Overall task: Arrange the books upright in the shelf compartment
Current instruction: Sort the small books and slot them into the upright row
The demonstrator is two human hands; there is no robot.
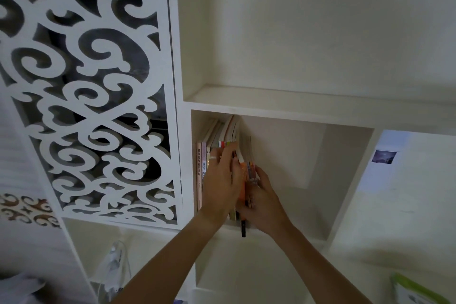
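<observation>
Arms: both reach up from the bottom edge to the shelf [283, 108].
Left hand [222, 180]: fingers flat, pressing on the spines of the row.
Right hand [261, 201]: fingers curled round the last few books, gripping them.
Books [200, 170]: upright at the left side of the compartment, upper ends leaning a little.
Panel [98, 96]: white carved, left of the shelf.
</observation>
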